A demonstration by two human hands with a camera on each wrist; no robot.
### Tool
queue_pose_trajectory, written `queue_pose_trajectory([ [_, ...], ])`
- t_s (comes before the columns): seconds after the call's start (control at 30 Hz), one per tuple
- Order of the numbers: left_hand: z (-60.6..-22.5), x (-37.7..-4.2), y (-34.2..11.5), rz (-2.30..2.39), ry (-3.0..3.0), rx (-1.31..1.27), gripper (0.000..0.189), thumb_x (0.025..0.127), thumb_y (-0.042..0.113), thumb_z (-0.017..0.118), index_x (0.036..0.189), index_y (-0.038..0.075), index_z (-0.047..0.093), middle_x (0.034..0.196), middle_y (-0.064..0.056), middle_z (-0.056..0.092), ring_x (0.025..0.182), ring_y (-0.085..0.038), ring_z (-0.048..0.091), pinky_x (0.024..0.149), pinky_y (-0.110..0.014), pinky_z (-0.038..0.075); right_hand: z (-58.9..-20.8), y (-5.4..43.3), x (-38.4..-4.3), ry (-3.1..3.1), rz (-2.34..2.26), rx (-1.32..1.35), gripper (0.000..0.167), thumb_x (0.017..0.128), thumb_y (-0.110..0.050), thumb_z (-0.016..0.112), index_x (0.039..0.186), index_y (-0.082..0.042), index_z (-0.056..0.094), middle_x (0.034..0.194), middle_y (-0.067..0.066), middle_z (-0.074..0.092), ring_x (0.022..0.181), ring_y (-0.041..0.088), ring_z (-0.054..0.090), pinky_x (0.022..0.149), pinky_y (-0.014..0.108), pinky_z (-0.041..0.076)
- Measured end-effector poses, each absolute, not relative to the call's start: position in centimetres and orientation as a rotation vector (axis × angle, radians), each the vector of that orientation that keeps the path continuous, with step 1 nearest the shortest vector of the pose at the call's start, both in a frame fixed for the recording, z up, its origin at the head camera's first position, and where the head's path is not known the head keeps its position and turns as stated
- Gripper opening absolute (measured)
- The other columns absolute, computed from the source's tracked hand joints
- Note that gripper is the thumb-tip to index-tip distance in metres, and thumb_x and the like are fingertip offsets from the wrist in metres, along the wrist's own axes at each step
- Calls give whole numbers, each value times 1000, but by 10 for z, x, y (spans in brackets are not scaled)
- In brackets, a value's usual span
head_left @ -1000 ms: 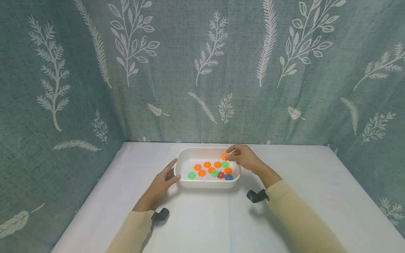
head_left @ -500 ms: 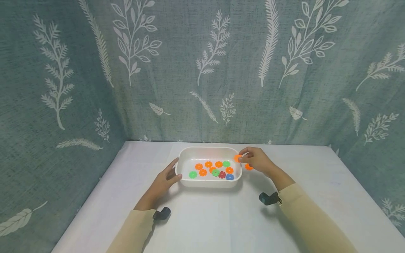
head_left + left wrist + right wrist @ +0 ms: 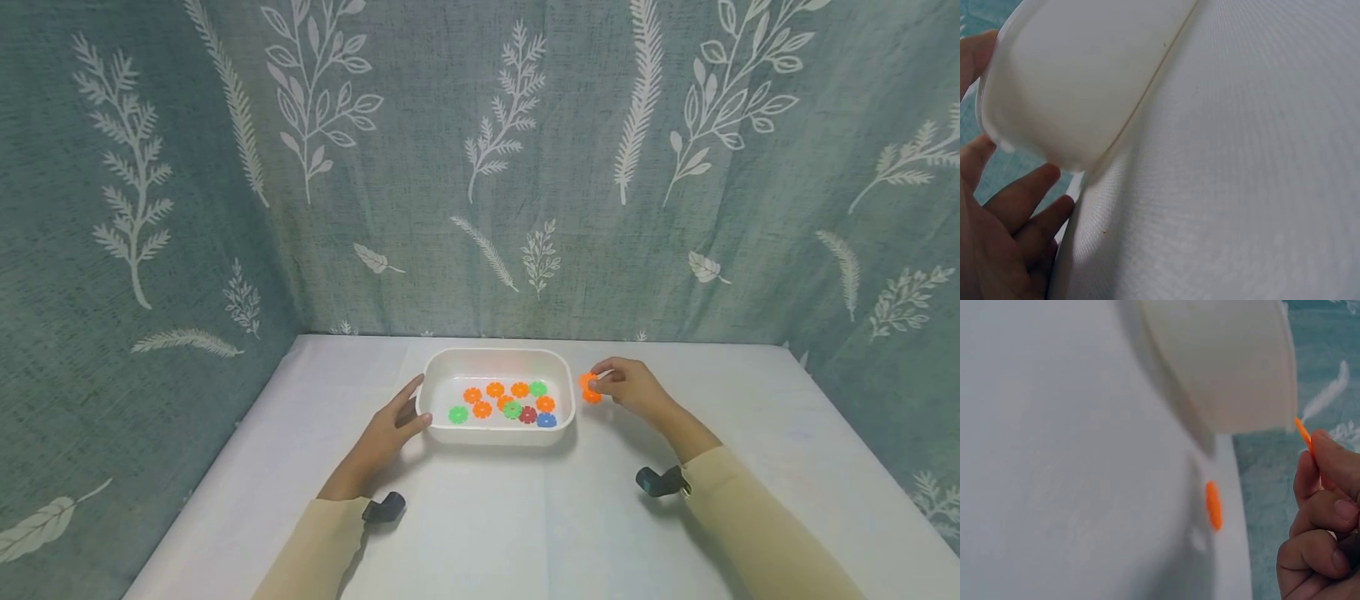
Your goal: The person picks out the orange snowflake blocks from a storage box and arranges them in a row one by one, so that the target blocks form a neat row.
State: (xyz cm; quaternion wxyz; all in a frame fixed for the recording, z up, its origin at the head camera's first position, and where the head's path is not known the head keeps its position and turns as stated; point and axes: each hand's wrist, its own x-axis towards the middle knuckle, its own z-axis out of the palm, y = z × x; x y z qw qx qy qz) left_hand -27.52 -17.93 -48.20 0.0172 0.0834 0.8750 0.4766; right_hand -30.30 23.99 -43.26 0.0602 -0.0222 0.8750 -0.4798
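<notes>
A white plastic tray holds several flower-shaped plastic discs, orange, green, red and blue. At its left end, my left hand grips the tray, thumb on the near rim and fingers along the outer wall; the left wrist view shows the thumb on the edge and fingertips at the wall. Just right of the tray, my right hand pinches an orange flower disc between thumb and forefinger, seen edge-on in the right wrist view. Below the held disc, another orange flower disc lies on the table.
The white-covered table extends to a green leaf-patterned curtain behind and at both sides. A dark wrist camera sits by the left sleeve, and another camera by the right sleeve.
My right hand has carried the orange disc rightward from over the tray's right end to outside it, above the disc on the table. The left hand stays on the tray.
</notes>
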Motion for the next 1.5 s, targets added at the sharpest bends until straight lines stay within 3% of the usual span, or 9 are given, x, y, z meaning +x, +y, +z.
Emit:
queue_pose_trajectory([
  [0.2,-482,-274,-179,1473,2722,256,78,89,49,66,154,39,24,149,-9,42,136,-35,39,104,-70,19,-444,253,-303,2661,-1415,-101,26,90,-11,69,113,-2,64,91,9,67,76,24,58,64,32,50],
  [0.63,-484,-273,-178,1458,2740,227,78,88,51,67,153,42,25,149,-7,43,136,-34,39,103,-71,20,-461,274,-307,2743,-1334,-70,28,89,-14,71,113,-1,65,91,11,67,72,22,57,60,31,49],
  [0.87,-485,-273,-179,1470,2735,251,77,89,50,66,153,42,25,149,-8,43,136,-34,39,103,-71,21,-462,278,-310,2779,-1294,-20,27,88,-13,71,112,-2,66,96,12,67,82,23,60,67,32,52],
  [1.1,-484,-273,-180,1483,2721,250,77,89,50,67,152,43,25,149,-7,42,136,-33,40,104,-69,23,-463,277,-310,2805,-1217,22,25,88,-14,71,111,-3,67,101,15,64,82,24,60,67,33,53],
  [1.5,-482,-273,-181,1491,2713,255,76,88,51,66,152,45,24,150,-7,41,136,-33,39,103,-69,24,-456,274,-308,2941,-983,-56,21,89,-18,69,104,-4,68,97,13,65,87,29,59,71,42,50],
])
